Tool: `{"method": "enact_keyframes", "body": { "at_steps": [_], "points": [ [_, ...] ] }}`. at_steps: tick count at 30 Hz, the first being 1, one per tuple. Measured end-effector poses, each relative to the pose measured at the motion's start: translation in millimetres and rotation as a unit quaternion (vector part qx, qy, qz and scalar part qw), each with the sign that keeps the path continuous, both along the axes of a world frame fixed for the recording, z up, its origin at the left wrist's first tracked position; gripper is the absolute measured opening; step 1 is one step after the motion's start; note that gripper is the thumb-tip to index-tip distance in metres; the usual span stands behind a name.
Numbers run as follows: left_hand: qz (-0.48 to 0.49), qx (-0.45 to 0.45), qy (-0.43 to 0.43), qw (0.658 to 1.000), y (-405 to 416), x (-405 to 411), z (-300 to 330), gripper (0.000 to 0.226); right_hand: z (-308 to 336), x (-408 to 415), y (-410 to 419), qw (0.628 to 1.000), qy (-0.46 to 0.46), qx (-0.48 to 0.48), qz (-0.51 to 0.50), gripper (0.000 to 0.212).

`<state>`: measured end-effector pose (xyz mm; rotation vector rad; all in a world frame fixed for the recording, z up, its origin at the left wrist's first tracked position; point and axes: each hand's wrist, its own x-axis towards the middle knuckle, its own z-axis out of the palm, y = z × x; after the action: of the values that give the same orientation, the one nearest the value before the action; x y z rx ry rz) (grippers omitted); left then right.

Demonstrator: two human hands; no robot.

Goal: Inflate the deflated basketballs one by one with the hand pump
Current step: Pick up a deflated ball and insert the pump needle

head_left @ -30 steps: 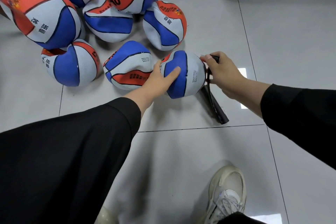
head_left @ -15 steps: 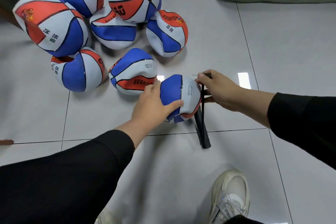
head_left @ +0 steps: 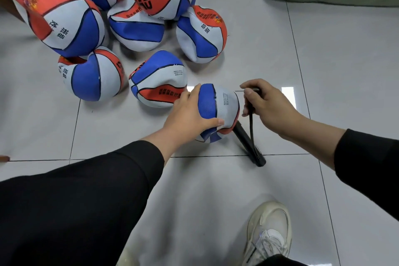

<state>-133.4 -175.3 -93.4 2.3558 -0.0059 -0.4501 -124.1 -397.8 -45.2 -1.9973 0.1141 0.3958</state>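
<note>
The left hand (head_left: 190, 114) is gripping a deflated basketball (head_left: 218, 110), blue, white and red, with the thumb curled over its near side and the fingers wrapped round the far side, so that the ball is being held just clear of the grey tiled floor (head_left: 345, 71) or resting lightly on it (which of the two cannot be told from this view). The right hand (head_left: 267, 106) is sitting just to the right of that ball, almost touching its white panel, and is clenched round the upper end of the black hand pump (head_left: 248, 142), with the thin black hose (head_left: 250, 123) looping down out of the fist.

What matters for the coming move is how the pump is lying: its long axis is running from under the ball's lower right edge, down and to the right toward the viewer, with the far tip resting on a grout line. A thin needle-like tip seems to be pointing left from the right fist toward the white panel, though it is too fine to be sure. The valve itself is not visible, so the ball may need turning in the left hand until the hole is facing the right hand, which is the nearer one to the pump.

The other deflated basketballs (head_left: 157, 80) are lying in a cluster behind and to the left, the nearest one touching the left fingers. A pale sneaker (head_left: 269, 231) is planted near the bottom edge.
</note>
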Motion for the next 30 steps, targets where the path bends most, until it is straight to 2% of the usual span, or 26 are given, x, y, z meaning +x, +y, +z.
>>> {"method": "enact_keyframes", "body": {
  "at_steps": [4, 7, 10, 16, 24, 30],
  "points": [
    [0.001, 0.08, -0.028, 0.996, 0.3, 0.9, 1.6, 0.106, 4.5, 5.2, 3.9, 0.998, 0.008, -0.02, 0.059, 0.023],
    [-0.023, 0.126, -0.05, 0.991, 3.0, -0.9, 1.4, 0.099, 7.4, 6.4, 9.0, 0.999, 0.01, -0.006, 0.052, 0.019],
    [-0.009, 0.129, -0.047, 0.991, 2.7, 0.9, -0.1, 0.098, 5.9, 5.3, 14.2, 0.999, 0.003, 0.015, 0.048, 0.013],
    [-0.019, 0.105, -0.025, 0.994, -7.3, 2.3, -1.7, 0.106, -4.3, 2.9, 18.6, 0.997, 0.002, -0.006, 0.08, 0.008],
    [-0.02, 0.113, -0.032, 0.993, -15.6, 2.7, -2.2, 0.108, -10.1, 3.3, 17.8, 0.999, 0.014, 0.01, 0.041, 0.011],
    [-0.015, 0.106, -0.023, 0.994, -13.3, 5.1, -4.7, 0.109, -11.8, 3.7, 16.4, 0.999, 0.016, 0.008, 0.047, 0.011]
  ]
}}
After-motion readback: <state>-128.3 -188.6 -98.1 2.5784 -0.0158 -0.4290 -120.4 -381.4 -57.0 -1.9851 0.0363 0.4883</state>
